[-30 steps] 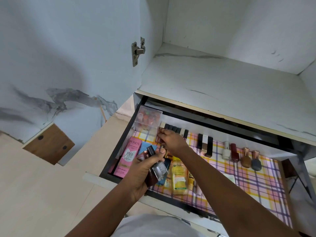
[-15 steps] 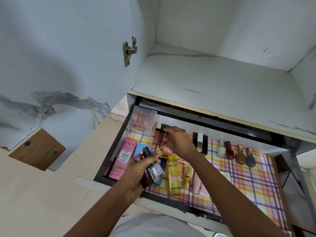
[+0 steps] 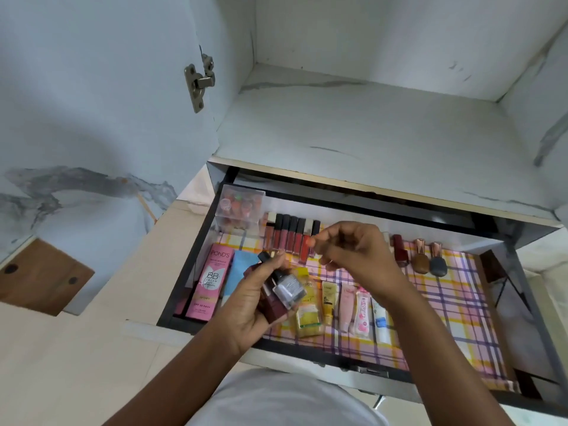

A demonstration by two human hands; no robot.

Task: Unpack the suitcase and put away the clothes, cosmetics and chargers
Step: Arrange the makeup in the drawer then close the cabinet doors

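The drawer (image 3: 191,265) stands pulled out, lined with checked paper and filled with cosmetics. My left hand (image 3: 246,309) grips a silver nail polish bottle (image 3: 287,289) and a dark red bottle (image 3: 273,305) over the drawer's front left. My right hand (image 3: 353,250) hovers above the drawer's middle with loosely curled fingers and holds nothing; its fingertips are beside a row of lip glosses (image 3: 289,238) standing along the back. Behind my right wrist stand three nail polishes (image 3: 419,259).
A clear box of small items (image 3: 239,210) sits in the back left corner. A pink Pond's carton (image 3: 209,284), a blue tube (image 3: 242,265), a yellow bottle (image 3: 309,315) and several tubes (image 3: 362,312) lie along the front. A white shelf (image 3: 368,133) overhangs the drawer; the door hinge (image 3: 198,83) is at left.
My right hand has lifted off the lip gloss row and drawn back to the right, holding nothing. My left hand still holds the bottles.
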